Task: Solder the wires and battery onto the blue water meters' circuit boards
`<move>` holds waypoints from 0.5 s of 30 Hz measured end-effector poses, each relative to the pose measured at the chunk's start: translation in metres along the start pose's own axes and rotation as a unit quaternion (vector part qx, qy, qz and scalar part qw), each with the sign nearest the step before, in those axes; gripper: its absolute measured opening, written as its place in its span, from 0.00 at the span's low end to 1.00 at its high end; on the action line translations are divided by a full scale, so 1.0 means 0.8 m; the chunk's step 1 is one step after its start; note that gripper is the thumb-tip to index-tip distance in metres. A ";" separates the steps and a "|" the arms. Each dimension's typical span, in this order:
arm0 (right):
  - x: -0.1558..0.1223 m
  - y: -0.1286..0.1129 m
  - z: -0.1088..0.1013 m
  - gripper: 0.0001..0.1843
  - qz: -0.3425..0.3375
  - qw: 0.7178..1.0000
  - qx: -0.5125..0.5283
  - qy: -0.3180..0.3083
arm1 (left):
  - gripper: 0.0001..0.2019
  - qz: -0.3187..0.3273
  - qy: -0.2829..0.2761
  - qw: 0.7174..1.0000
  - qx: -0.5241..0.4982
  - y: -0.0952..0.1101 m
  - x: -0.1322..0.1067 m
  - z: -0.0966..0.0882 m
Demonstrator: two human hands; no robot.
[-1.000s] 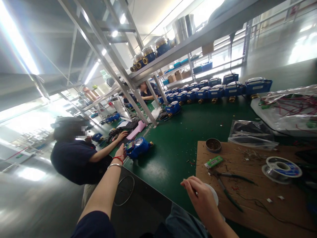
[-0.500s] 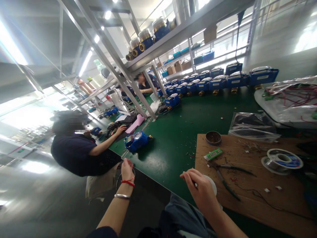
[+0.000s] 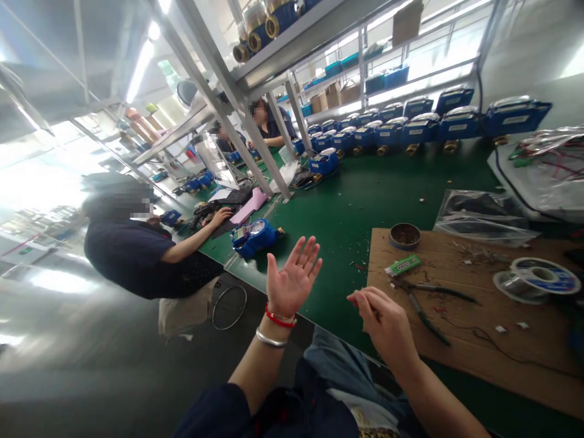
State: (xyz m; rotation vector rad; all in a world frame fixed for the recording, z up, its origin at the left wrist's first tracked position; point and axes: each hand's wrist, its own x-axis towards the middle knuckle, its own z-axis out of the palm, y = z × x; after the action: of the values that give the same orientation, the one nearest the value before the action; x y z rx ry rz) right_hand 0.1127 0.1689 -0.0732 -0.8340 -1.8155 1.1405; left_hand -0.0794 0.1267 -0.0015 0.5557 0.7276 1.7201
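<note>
My left hand is raised over the front edge of the green table, palm turned up and fingers spread, with nothing in it. A red cord and a silver bangle circle its wrist. Just beyond it stands a blue water meter with a round clear top. My right hand hovers at the table's front, left of the cardboard sheet. Its fingers are curled in a pinch; whatever they may hold is hidden. Pliers with dark handles lie on the cardboard, right of this hand.
On the cardboard are a round tin, a green-and-white box and a solder wire spool. Several blue meters line the table's back. A metal shelf post rises at centre. A co-worker sits at left.
My left hand has moved right, away from the co-worker's side, and opened from curled fingers to a spread palm. My right hand stays curled and has shifted slightly. The camera view has tilted down.
</note>
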 end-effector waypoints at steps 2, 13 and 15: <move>0.002 -0.002 0.001 0.19 -0.002 1.000 0.003 0.010 | 0.36 -0.013 -0.007 1.000 0.005 -0.009 0.002 0.005; 0.007 0.000 0.008 0.19 -0.068 0.986 -0.120 0.091 | 0.15 -0.148 0.253 0.954 0.069 -0.028 0.144 -0.066; 0.009 0.012 0.014 0.19 -0.091 0.978 -0.161 0.100 | 0.13 -0.150 0.257 0.951 0.089 -0.029 0.192 -0.085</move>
State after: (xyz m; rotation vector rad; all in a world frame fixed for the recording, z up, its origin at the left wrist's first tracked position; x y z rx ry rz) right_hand 0.1006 0.1742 -0.0828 -0.9085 -1.8878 0.6320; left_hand -0.1499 0.2664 -0.0658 0.0963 1.2784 1.5260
